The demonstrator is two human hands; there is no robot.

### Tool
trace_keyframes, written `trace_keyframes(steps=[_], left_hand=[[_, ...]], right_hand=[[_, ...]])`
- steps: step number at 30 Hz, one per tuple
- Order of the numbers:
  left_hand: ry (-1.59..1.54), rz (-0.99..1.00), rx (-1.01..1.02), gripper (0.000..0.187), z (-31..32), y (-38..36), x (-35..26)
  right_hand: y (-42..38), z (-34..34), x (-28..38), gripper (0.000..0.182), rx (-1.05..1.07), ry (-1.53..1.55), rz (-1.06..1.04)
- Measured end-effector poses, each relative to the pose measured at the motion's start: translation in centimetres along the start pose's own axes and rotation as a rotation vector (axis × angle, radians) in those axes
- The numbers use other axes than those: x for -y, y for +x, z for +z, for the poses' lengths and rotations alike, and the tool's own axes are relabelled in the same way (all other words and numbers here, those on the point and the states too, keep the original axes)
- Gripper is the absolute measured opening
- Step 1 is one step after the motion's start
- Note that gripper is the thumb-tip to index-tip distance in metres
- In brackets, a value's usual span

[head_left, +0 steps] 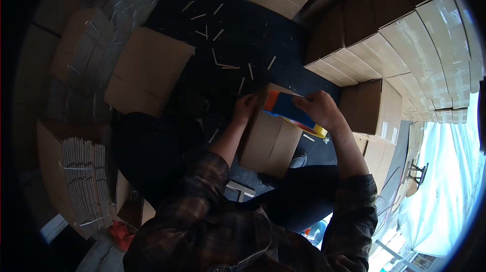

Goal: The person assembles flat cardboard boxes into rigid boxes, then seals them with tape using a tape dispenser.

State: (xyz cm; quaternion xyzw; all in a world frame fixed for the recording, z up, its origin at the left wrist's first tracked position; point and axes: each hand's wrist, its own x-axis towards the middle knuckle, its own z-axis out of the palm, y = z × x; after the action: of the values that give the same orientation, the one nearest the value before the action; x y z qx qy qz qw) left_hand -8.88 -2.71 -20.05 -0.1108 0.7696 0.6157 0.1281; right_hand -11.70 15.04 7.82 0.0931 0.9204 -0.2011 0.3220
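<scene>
Plaid shirt (223,241) lies nearest; tape dispenser (291,109) in right grip (321,110), over carton (271,145).

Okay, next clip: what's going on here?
A seated person has a cardboard box in front of them, between the knees. The right hand grips a blue-and-orange tape dispenser over the box; whether it touches the cardboard is hard to tell. The left hand is at the box's left edge. Thin pale strips lie scattered on the dark floor, and cartons are stacked to the right.
</scene>
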Motion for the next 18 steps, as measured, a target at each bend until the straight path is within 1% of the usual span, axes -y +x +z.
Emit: trace_keyframes(steps=[2, 3, 5, 6, 8, 9, 11, 12, 13, 14, 15, 16, 18], left_hand=[[-0.185, -0.185, -0.033, 0.045, 0.6, -0.9, 0.4], [-0.186, -0.182, -0.034, 0.045, 0.9, -1.1, 2.1], [-0.143, -0.095, 0.039, 0.045, 0.6, -1.4, 6.1], [-0.145, -0.095, 0.037, 0.045, 0.3, -1.3, 8.6], [-0.162, -0.305, 0.049, 0.048, -0.3, -0.9, 12.4], [-0.159, -0.314, 0.051, 0.048, -0.7, -1.6, 10.3], [-0.561, -0.063, -0.053, 0.060, -1.7, -4.0, 0.5], [-0.557, -0.064, -0.048, 0.060, -1.4, -4.9, -2.5], [-0.513, 0.056, 0.100, 0.063, -1.0, -5.7, -5.2], [-0.466, 0.176, 0.251, 0.066, -0.7, -6.1, -6.3], [-0.328, 0.119, 0.182, 0.068, -0.5, -5.8, -4.6], [-0.320, 0.124, 0.193, 0.068, -0.8, -5.3, -3.1], [0.106, -0.476, 0.335, 0.062, -2.0, -4.7, -1.5]], right_hand=[[-0.1, 0.0, 0.0, 0.060, -0.008, -0.001, -0.003], [-0.1, 0.0, 0.0, 0.060, -0.010, -0.003, -0.004], [-0.1, 0.0, -0.2, 0.060, -0.008, 0.014, -0.007], [0.0, -0.1, -0.3, 0.061, -0.004, 0.031, -0.011], [0.2, -0.1, -0.5, 0.061, -0.014, 0.025, -0.021], [0.1, 0.1, -0.6, 0.061, -0.017, 0.021, -0.025], [0.0, -0.1, -0.5, 0.061, 0.002, 0.013, -0.024], [0.0, -0.3, -0.3, 0.061, 0.012, 0.005, -0.028], [0.0, -0.4, -0.2, 0.061, 0.012, 0.013, -0.022], [-0.1, -0.5, 0.0, 0.058, 0.007, 0.005, -0.017], [-0.1, -0.5, 0.1, 0.055, -0.001, 0.000, -0.012], [-0.1, -0.4, 0.2, 0.055, -0.009, 0.011, -0.007], [-0.3, -0.4, 0.2, 0.057, -0.016, -0.026, -0.027]])
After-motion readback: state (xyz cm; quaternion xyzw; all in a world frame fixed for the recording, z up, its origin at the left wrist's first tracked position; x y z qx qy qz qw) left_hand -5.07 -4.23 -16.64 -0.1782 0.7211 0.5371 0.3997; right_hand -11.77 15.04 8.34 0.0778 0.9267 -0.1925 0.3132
